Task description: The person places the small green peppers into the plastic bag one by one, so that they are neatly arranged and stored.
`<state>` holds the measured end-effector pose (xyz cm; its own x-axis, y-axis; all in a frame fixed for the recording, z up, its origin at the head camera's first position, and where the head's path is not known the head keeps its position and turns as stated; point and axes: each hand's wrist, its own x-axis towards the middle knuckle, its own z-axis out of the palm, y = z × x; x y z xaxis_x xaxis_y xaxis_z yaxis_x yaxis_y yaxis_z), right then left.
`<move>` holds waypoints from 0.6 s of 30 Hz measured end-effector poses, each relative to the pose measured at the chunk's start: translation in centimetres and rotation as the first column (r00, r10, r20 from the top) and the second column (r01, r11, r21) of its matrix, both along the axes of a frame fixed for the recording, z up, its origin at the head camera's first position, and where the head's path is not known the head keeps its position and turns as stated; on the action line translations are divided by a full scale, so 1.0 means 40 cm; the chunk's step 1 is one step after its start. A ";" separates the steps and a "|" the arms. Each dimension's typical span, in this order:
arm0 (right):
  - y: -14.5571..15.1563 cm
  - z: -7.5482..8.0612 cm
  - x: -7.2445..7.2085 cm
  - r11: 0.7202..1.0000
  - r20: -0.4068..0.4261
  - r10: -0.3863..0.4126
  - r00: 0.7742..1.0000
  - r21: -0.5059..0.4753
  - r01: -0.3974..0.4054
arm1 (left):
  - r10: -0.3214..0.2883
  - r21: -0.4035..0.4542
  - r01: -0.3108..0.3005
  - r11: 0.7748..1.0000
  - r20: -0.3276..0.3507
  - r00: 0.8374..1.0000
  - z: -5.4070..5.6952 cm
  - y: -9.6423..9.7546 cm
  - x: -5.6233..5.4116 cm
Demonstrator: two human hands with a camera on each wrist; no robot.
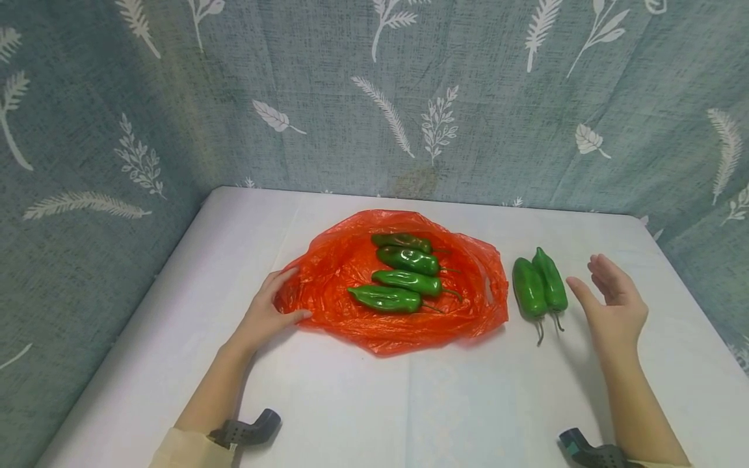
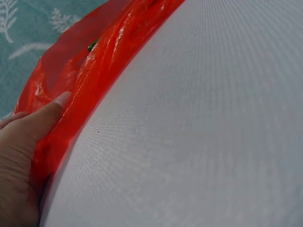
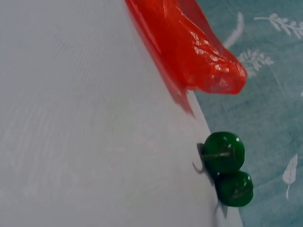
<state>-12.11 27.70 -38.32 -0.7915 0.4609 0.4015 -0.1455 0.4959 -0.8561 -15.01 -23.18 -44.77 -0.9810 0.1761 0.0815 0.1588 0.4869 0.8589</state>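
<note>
Several green chili peppers (image 1: 387, 299) lie side by side inside a spread red plastic bag (image 1: 328, 318), their stems pointing right. At the bag's left edge, my left hand (image 1: 270, 312) touches the crumpled plastic with thumb and fingers spread apart. The left wrist view shows that thumb (image 2: 54, 106) resting against the red plastic. Two more green peppers (image 1: 538, 286) lie together on the white cloth, right of the bag, stems toward me. Just right of them is my right hand (image 1: 614, 305), raised, holding nothing, thumb apart from the fingers. The right wrist view shows both loose peppers (image 3: 225, 152) but not the hand.
A white-covered table (image 1: 351, 409) carries everything. Behind it and along the sides hangs a grey-green curtain (image 1: 328, 84) printed with white leaves. Each wrist wears a dark strap with a camera (image 1: 251, 429).
</note>
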 end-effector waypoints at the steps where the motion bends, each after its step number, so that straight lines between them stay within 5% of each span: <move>1: 0.001 -0.001 0.000 1.000 0.008 -0.004 1.000 -0.006 0.004 | 0.000 0.002 0.000 1.000 0.002 1.000 0.000 0.000 -0.001; 18: 0.022 -0.052 -0.015 0.999 0.232 -0.028 0.972 -0.020 0.034 | 0.002 -0.013 -0.002 1.000 0.000 1.000 -0.003 -0.001 -0.002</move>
